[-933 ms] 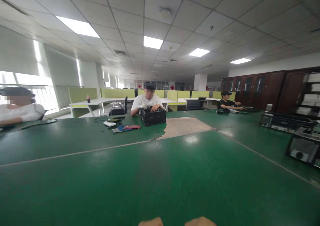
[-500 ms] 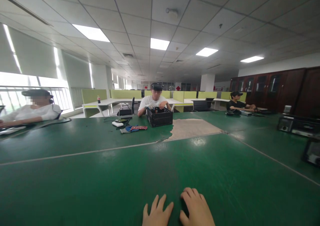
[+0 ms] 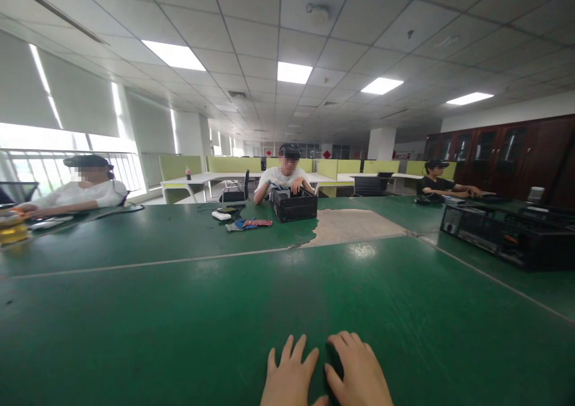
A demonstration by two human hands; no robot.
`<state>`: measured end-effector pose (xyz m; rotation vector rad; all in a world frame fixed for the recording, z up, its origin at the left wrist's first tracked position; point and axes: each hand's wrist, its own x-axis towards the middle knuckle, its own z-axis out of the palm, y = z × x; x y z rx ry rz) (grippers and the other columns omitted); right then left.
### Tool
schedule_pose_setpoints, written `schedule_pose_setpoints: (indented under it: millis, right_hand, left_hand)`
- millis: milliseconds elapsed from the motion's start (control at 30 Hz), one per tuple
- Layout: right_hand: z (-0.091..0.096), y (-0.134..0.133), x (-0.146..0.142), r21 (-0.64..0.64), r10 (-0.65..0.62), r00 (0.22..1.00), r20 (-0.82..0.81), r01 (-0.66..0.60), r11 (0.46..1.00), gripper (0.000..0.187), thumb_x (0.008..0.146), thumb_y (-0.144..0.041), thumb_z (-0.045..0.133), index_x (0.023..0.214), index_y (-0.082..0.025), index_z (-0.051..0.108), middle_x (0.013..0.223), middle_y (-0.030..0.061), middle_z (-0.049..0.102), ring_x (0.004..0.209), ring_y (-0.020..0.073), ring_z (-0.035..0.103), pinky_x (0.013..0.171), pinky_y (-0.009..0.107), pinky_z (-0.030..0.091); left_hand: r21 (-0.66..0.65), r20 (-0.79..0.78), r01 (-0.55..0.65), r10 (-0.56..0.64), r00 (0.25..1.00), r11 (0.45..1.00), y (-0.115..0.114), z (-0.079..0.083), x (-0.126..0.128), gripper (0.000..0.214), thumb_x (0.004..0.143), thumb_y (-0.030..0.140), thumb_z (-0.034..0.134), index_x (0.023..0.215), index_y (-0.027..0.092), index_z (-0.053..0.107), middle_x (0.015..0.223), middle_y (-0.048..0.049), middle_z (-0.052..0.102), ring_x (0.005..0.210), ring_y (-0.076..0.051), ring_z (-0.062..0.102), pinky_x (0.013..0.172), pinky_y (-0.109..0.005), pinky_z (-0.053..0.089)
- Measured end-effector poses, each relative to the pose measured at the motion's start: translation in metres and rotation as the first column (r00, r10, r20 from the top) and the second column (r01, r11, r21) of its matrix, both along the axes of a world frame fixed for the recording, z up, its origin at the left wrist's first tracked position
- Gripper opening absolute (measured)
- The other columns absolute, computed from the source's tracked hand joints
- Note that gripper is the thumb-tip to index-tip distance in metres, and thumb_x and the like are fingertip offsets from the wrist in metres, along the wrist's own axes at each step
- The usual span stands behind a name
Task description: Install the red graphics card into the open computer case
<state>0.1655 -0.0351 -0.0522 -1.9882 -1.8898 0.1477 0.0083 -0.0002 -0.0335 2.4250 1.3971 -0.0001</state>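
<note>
1. The broad green-topped table (image 3: 188, 310) carries everything here, and we take its worn tan patch (image 3: 354, 226) as our landmark. Both of our hands lie on bare green surface well to the near side of that patch.
2. The long black equipment case (image 3: 503, 238) sits to the right of the patch, well apart from our hands; we judge it best left outside any sweep of the arms.
3. The black slotted crate (image 3: 294, 205) stands just left of the patch at the far edge, under another person's hands (image 3: 296, 185). Those hands are not ours.
4. Our right hand (image 3: 359, 373) rests palm down, fingers (image 3: 345, 343) loosely spread, gripping nothing.
5. Our left hand (image 3: 290, 376) lies just beside it, flat, fingers (image 3: 287, 349) fanned and empty; the thumbs nearly meet. We judge that keeping both palms flat and level is what counts.
</note>
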Motion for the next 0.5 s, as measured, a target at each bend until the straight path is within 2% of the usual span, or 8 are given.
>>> schedule_pose_setpoints:
  millis: [167,267,367,433,500]
  right_hand:
    - [0.000,0.001,-0.002,-0.007,-0.016,0.999,0.034,0.016,1.000,0.030,0.081,-0.025,0.046,0.104,-0.021,0.064,0.104,0.0074,0.064,0.100,0.0265,0.054,0.086,0.039,0.038]
    - [0.000,0.002,-0.003,-0.029,-0.017,0.999,0.050,0.018,0.999,0.029,0.082,-0.023,0.044,0.102,-0.021,0.064,0.102,0.0076,0.065,0.098,0.0271,0.055,0.085,0.040,0.039]
    - [0.000,0.003,-0.003,-0.042,-0.018,0.998,0.061,0.021,0.999,0.029,0.081,-0.021,0.044,0.101,-0.020,0.065,0.101,0.0078,0.065,0.097,0.0276,0.056,0.085,0.041,0.041]
    - [0.000,0.004,-0.003,-0.050,-0.017,0.998,0.066,0.021,0.999,0.030,0.081,-0.021,0.045,0.102,-0.020,0.065,0.101,0.0076,0.066,0.097,0.0274,0.057,0.085,0.041,0.042]
    - [0.000,0.005,-0.003,-0.066,-0.016,0.998,0.068,0.020,0.998,0.031,0.081,-0.021,0.046,0.105,-0.020,0.064,0.101,0.0075,0.066,0.096,0.0271,0.058,0.086,0.041,0.043]
  left_hand:
    - [0.022,0.053,0.046,-0.047,0.997,0.999,0.009,-0.016,-0.004,0.075,0.064,0.045,0.058,0.136,0.029,0.044,0.151,-0.0099,0.030,0.138,-0.038,0.021,0.104,-0.067,0.014]
    - [0.006,0.058,0.047,-0.047,0.997,0.999,0.009,-0.009,-0.005,0.078,0.065,0.047,0.060,0.138,0.028,0.041,0.149,-0.0099,0.034,0.137,-0.039,0.025,0.104,-0.066,0.018]
    - [0.031,0.137,-0.048,0.044,0.990,0.998,0.017,0.006,-0.005,0.079,0.070,0.044,0.056,0.143,0.023,0.033,0.138,-0.0115,0.049,0.125,-0.032,0.044,0.103,-0.049,0.034]
    - [0.098,0.223,-0.167,0.142,0.965,0.981,0.033,0.013,-0.007,0.075,0.075,0.041,0.052,0.144,0.020,0.030,0.122,-0.0107,0.061,0.109,-0.025,0.057,0.092,-0.035,0.043]
    - [0.148,0.263,-0.275,0.230,0.937,0.950,0.059,0.018,-0.012,0.074,0.077,0.035,0.050,0.145,0.021,0.024,0.104,-0.0077,0.067,0.093,-0.021,0.062,0.076,-0.029,0.045]
